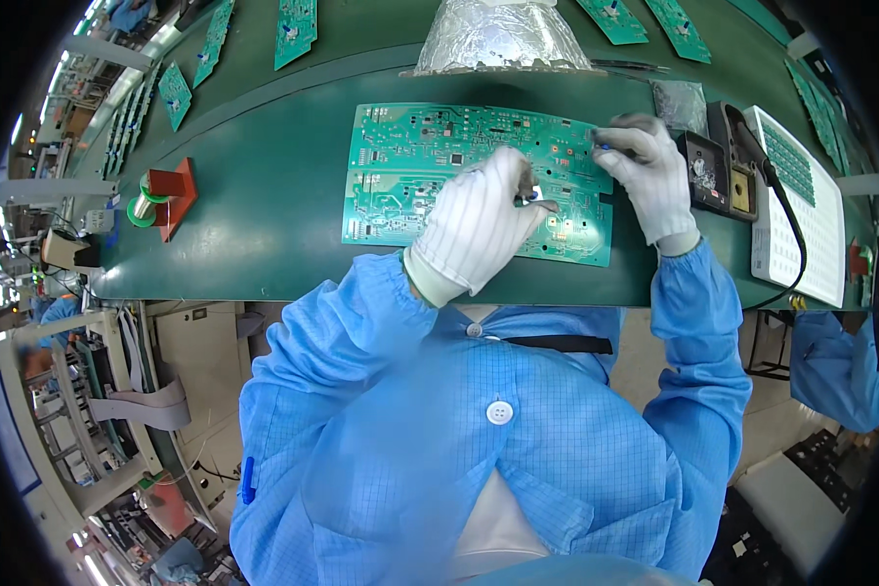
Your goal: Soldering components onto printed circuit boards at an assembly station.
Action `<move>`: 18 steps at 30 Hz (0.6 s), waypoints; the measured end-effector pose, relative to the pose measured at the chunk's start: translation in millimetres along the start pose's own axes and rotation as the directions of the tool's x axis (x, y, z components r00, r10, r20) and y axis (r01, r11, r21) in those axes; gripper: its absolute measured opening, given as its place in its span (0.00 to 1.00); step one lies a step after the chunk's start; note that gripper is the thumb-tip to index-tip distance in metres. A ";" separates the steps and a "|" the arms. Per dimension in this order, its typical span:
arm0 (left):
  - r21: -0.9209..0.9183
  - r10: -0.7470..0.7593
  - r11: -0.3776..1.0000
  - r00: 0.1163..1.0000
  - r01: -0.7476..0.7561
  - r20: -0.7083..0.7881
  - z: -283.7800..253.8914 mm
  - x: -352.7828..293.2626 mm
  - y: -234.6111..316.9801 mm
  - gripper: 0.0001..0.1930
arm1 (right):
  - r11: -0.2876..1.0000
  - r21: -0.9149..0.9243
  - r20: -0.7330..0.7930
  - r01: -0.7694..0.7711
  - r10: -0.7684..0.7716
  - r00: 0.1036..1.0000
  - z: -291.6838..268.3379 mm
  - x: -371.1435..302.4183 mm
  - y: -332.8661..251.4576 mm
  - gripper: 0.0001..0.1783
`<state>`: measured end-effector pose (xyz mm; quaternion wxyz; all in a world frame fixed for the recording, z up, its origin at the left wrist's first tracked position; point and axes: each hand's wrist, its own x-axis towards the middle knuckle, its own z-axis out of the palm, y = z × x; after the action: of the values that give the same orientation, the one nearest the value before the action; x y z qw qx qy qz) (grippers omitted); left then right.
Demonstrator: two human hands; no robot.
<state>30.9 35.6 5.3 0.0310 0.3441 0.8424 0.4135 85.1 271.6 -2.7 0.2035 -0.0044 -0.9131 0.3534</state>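
Observation:
Two green circuit boards (400, 186), or one large panel with a seam, lie flat on the green bench in front of me. My left hand (483, 220), in a white striped glove with grey fingertips, is over the middle of the panel. Its thumb and fingers pinch a small blue-and-white part (532, 194). At the panel's right edge, my right hand (647, 171), gloved the same way, has its fingers closed on a small blue part (603, 146). Fingers partly hide both parts, so their exact kind does not show.
A foil-wrapped cone (503, 39) stands behind the panel. Right of my hand are a clear bag (680, 105), a black soldering-iron holder (718, 176) with a cable, and a white tray (801, 234). A solder spool (148, 207) on a red stand sits left. More boards (296, 31) line the back.

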 end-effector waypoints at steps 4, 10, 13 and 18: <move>0.243 0.270 0.932 0.963 -0.267 0.023 0.1 5.2 -3.2 0.17 | 0.982 -0.107 0.001 0.158 -0.159 0.987 20.5 4.2 14.5 0.13; 0.327 0.269 0.906 0.962 -0.270 0.050 5.6 10.8 -12.4 0.17 | 0.937 -0.226 -0.013 0.265 -0.275 0.961 25.4 2.9 16.8 0.13; 0.324 0.279 0.906 0.960 -0.272 0.024 5.9 9.5 -13.3 0.16 | 0.928 -0.240 -0.010 0.286 -0.297 0.955 26.4 3.4 15.5 0.13; 0.278 0.238 0.930 0.970 -0.242 0.047 6.7 12.3 -14.4 0.14 | 0.889 -0.261 -0.055 0.376 -0.402 0.914 29.9 3.5 15.0 0.13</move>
<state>15.9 41.5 -6.6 -0.0641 0.4479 0.8440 0.2880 68.7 264.1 -31.1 0.3169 0.1345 -0.9196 0.1892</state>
